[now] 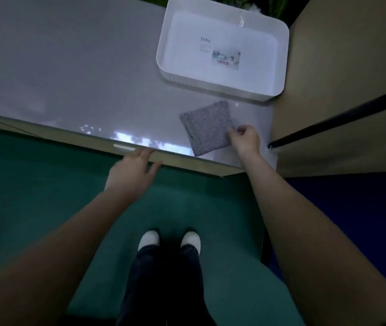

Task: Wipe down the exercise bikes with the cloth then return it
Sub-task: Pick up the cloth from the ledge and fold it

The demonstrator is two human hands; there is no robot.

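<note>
A folded grey cloth [207, 128] lies flat on the glossy grey tabletop [69, 67], near its front right corner. My right hand [246, 138] is at the cloth's right edge with its fingers curled, pinching that edge. My left hand [133, 171] hovers by the table's front edge, fingers loosely spread and holding nothing. No exercise bike is in view.
A white rectangular tray [163, 60] with a printed sheet inside stands behind the cloth at the back right. A tan wall panel with a black bar [342, 118] borders the table on the right. Green floor and my white shoes [149, 240] are below.
</note>
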